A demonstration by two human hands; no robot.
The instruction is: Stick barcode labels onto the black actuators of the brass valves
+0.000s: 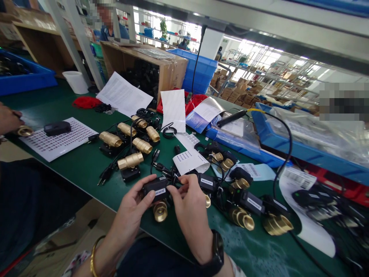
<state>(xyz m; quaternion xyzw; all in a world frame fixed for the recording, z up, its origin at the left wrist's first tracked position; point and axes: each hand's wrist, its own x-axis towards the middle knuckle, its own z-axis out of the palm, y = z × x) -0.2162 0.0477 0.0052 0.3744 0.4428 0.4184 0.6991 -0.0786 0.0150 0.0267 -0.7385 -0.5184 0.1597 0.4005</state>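
My left hand and my right hand both grip one motorised brass valve at the green table's near edge. Its black actuator box carries a white label and its brass end faces me. My left thumb presses on the label. My right fingertips pinch the box's right end, where its black cable comes out. A gold bangle is on my left wrist and a black watch on my right.
Several similar brass valves lie in a group behind my hands, and more lie to the right. A label sheet with a black device lies at the left. Another person's hand holds a brass part there. Blue trays, cardboard box, papers behind.
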